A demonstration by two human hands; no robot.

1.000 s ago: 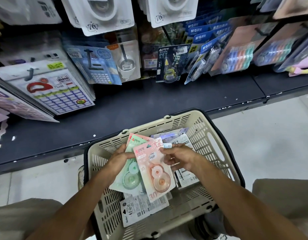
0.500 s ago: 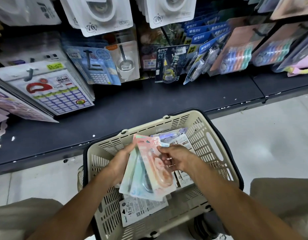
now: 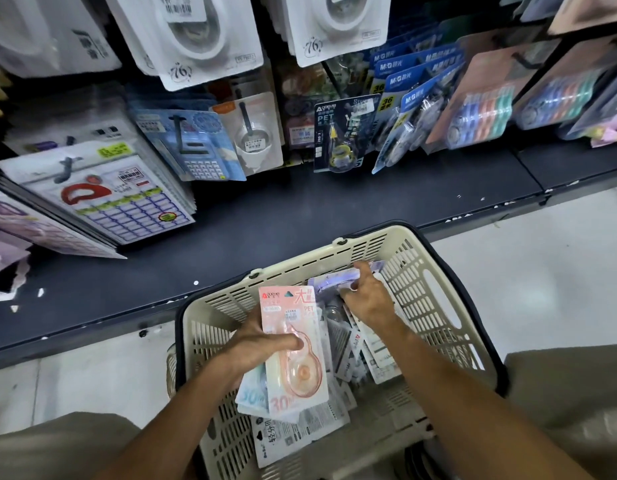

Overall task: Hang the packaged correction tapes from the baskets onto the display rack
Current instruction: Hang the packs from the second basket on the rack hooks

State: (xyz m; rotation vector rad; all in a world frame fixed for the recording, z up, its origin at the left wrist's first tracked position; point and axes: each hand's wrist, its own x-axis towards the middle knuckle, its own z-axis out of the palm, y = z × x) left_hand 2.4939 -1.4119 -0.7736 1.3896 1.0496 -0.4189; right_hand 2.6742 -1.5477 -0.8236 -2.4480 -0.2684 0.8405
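Now the left hand (image 3: 262,344) grips a pink-topped stack of correction tapes (image 3: 293,351); the right hand (image 3: 364,299) pinches a purple pack (image 3: 329,283) at the basket (image 3: 438,282) far corner (lift it squarely).

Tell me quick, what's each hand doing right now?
Left hand: holding a stack of packets, pink packet on top, thumb across it.
Right hand: in the basket, fingers gripping a purple packet.

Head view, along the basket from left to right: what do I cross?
Basket left wall → left hand → pink correction tape pack it holds → right hand on a purple pack → basket right wall.
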